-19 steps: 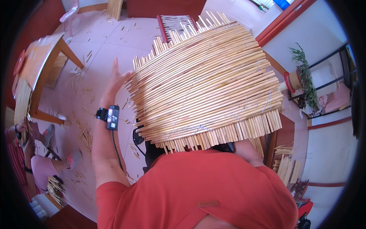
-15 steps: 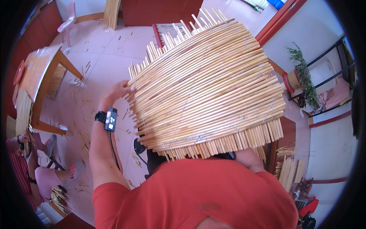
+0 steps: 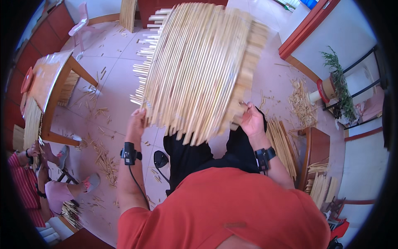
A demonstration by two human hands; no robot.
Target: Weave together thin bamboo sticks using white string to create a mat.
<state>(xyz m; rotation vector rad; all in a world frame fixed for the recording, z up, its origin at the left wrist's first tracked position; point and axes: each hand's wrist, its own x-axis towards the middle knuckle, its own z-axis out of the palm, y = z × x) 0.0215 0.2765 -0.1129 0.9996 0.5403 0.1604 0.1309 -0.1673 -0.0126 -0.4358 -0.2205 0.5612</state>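
A large mat of thin wooden sticks (image 3: 195, 70), bound side by side with fine thread, is held up in front of me over the floor and my knees. Its sticks run roughly away from me, with ragged ends along the left and near edges. My left hand (image 3: 138, 120) grips the near left corner, fingers closed on the sticks. At the near right corner my right hand (image 3: 250, 118) pinches the edge. The right side of the mat is blurred, and a second layer of sticks seems to show there.
At left stands a wooden table (image 3: 52, 74), with a co-worker's hands (image 3: 35, 151) on another stick mat (image 3: 32, 124) below it. Loose offcuts (image 3: 302, 103) lie heaped on the floor. A stick bundle (image 3: 282, 143) is beside a brown bench (image 3: 317, 145). A potted plant (image 3: 340, 91) stands right.
The mat has turned so its sticks now point away from me instead of across. My right hand has come into view at its near right corner; my left hand has moved nearer me.
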